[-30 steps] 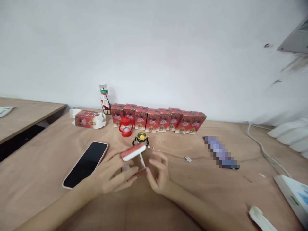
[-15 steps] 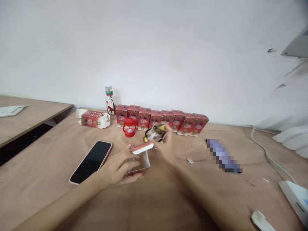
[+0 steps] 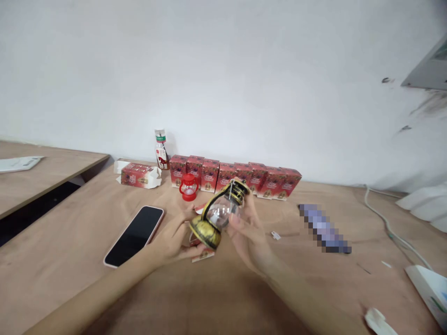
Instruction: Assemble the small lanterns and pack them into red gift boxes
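Observation:
My right hand (image 3: 249,232) is closed round a small gold-and-black lantern (image 3: 219,214) with a clear globe. The lantern is tilted, its wide base pointing down and left over the mouth of a red-and-white carton (image 3: 204,255). Fingers of my left hand (image 3: 176,236) grip that carton, which the lantern's base mostly hides. Just beyond the hands a small red lantern (image 3: 189,188) stands upright in front of a row of red boxes (image 3: 209,176).
A phone (image 3: 134,236) lies left of my left hand. Behind it are an opened red carton (image 3: 137,175) and a bottle (image 3: 161,150) by the wall. To the right are a small white tag (image 3: 275,235), a blurred-out dark object (image 3: 324,229) and a cable (image 3: 384,218).
My right hand has turned the gold-and-black lantern and brought it nearer, its base now over the carton's opening. My left hand keeps its hold on the carton.

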The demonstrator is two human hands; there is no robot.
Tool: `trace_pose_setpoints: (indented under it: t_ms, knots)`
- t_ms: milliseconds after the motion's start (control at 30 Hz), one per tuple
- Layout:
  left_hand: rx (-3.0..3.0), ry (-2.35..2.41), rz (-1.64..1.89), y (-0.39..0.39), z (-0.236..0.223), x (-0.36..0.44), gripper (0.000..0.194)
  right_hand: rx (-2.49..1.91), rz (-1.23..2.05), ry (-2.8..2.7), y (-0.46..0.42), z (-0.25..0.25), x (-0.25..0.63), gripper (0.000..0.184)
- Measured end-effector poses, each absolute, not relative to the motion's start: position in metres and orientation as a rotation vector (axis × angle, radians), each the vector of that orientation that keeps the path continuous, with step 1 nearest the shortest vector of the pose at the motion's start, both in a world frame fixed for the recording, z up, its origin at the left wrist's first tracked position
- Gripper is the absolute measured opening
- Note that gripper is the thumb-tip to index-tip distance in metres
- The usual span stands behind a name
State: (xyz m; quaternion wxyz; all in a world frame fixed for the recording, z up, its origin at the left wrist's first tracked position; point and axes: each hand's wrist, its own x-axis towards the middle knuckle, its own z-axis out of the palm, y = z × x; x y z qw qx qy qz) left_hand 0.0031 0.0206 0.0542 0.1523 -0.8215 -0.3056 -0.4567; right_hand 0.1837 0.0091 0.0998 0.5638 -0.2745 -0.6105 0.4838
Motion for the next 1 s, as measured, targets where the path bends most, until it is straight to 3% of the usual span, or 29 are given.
trace_pose_setpoints:
  t_ms: [133,267,567,767,900,1000]
  knots:
    - [-2.285,-0.606,-1.381,0.018,0.051,0.001,0.028,-0.754,1.007,-1.271,0.020,0.095,0.180,0.059]
    - [-2.158,-0.705,-1.392,0.012,0.036,0.004,0.032,-0.806,0.824,-1.438,0.022,0.089,0.186,0.067]
    - [-2.072,-0.821,-1.467,0.005,0.013,0.015,0.044,-1.076,0.582,-1.954,0.022,0.095,0.191,0.031]
    - [-2.280,-0.869,-1.673,0.008,0.006,0.024,0.062,-1.077,0.326,-2.101,0.031,0.090,0.199,0.027]
    - [-2.364,-0.842,-1.742,0.013,0.007,0.032,0.052,-1.010,0.456,-2.021,0.027,0.097,0.203,0.015]
    - [-2.349,-0.810,-1.751,0.015,0.007,0.035,0.042,-0.894,0.409,-1.872,0.024,0.103,0.205,0.021]
